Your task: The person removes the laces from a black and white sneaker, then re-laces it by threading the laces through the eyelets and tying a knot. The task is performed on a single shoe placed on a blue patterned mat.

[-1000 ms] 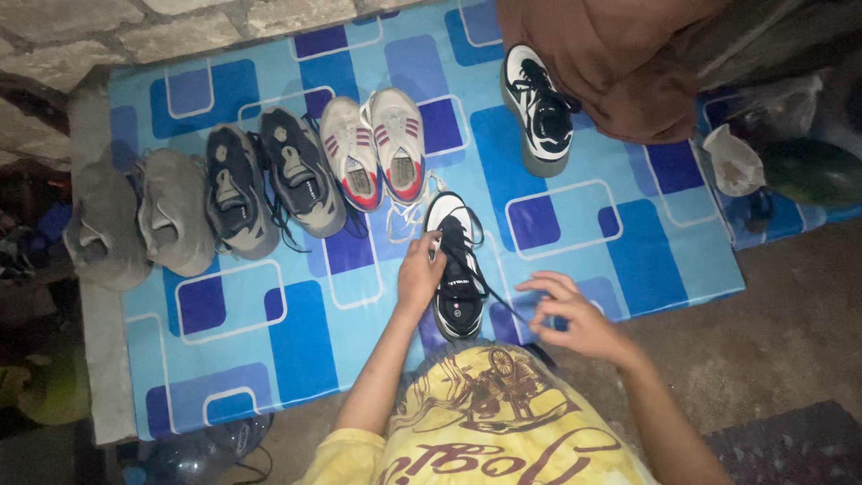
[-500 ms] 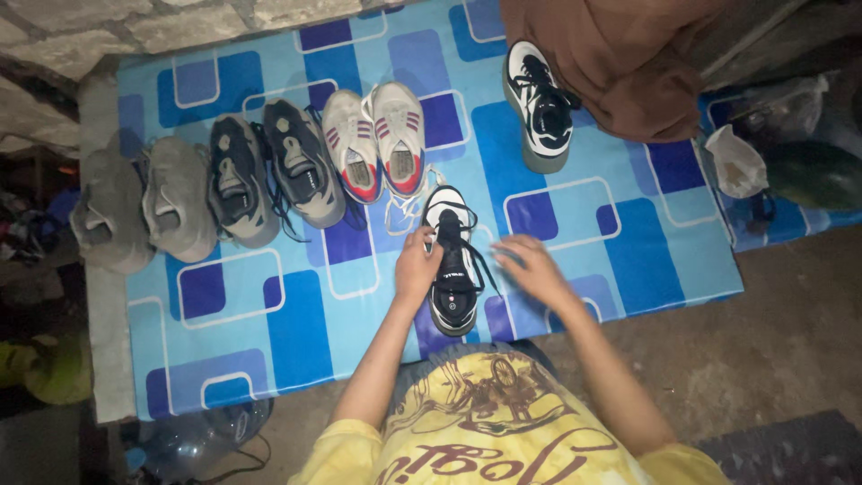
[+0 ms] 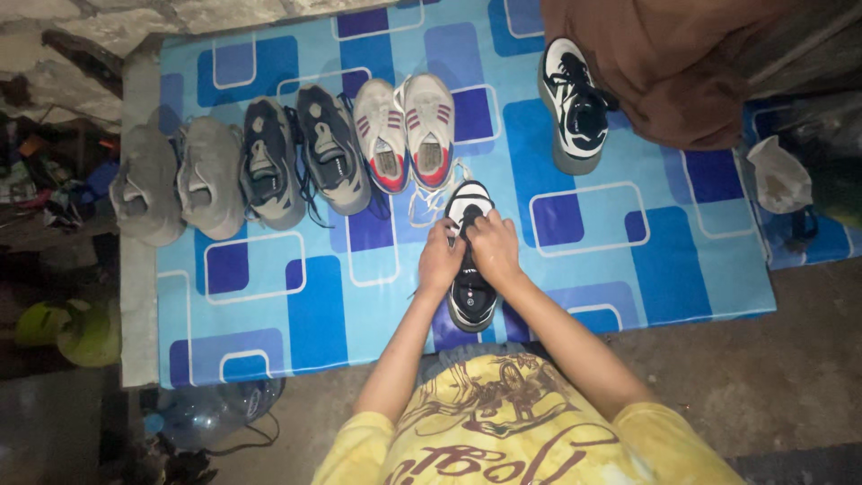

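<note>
While your left hand (image 3: 441,259) and right hand (image 3: 493,250) both pinch the sneaker (image 3: 470,260) over its laces, a hard tug could skid it across the mat (image 3: 628,260).

Left hand (image 3: 441,257) and right hand (image 3: 493,247) side by side, fingers curled, forearms converging

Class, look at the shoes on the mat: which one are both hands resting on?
The black-and-white sneaker nearest the person, under the left hand and right hand; the others lie untouched.
</note>
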